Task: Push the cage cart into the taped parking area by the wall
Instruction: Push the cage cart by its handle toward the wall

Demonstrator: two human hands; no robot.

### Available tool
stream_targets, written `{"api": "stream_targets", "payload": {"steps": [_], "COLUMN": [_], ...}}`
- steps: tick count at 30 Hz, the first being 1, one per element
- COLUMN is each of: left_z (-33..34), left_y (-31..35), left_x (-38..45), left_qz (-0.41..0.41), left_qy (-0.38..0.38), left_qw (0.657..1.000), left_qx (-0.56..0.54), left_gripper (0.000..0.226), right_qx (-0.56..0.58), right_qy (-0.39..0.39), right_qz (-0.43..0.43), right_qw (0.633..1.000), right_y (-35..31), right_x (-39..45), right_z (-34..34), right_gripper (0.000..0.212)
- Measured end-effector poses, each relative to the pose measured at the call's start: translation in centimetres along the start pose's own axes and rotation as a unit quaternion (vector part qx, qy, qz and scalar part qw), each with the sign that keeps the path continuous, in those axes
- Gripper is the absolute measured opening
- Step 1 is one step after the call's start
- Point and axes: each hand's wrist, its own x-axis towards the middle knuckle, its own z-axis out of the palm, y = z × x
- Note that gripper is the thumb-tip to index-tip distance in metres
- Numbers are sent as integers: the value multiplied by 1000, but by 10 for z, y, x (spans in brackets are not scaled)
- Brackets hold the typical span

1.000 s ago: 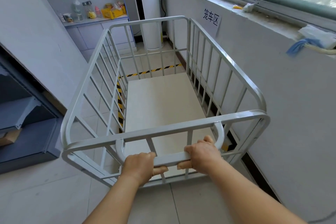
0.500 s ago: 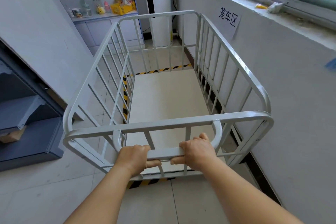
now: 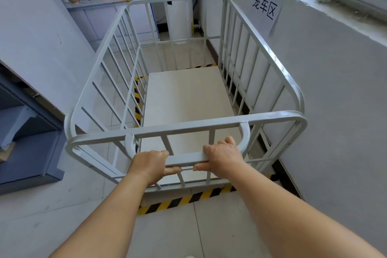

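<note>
Here, cage cart (image 3: 184, 98) with bare deck, left hand (image 3: 149, 165) and right hand (image 3: 222, 156) curled round its handle (image 3: 185, 158).

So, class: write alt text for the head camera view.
Both hands, left hand and right hand, grip the handle of an empty white metal cage cart beside a grey wall, standing inside black-and-yellow striped floor tape.

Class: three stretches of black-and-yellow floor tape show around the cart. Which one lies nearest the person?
The near stretch, on the floor just behind the cage cart, below the hands; the others lie left of the cart and beyond its far end.
</note>
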Motion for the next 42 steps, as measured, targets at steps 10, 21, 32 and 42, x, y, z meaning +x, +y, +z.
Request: {"api": "stream_targets", "payload": {"steps": [10, 21, 32, 42], "left_z": [-10, -13, -43, -72], "left_y": [-21, -28, 138, 242], "left_x": [37, 53, 91, 131], "left_qz": [18, -26, 21, -53], "left_qy": [23, 38, 103, 194], "left_qw": [999, 995, 978, 970], "left_qx": [-32, -85, -180, -138], "left_gripper": [56, 58, 62, 76], "right_qx": [43, 170, 71, 114], "right_qy": [16, 80, 216, 144], "right_qz": [26, 5, 34, 68], "right_qw": [999, 982, 973, 981], "right_y": [2, 33, 168, 267], "right_x": [35, 48, 51, 46], "right_z": [-10, -29, -60, -61], "right_gripper": [46, 41, 36, 55]}}
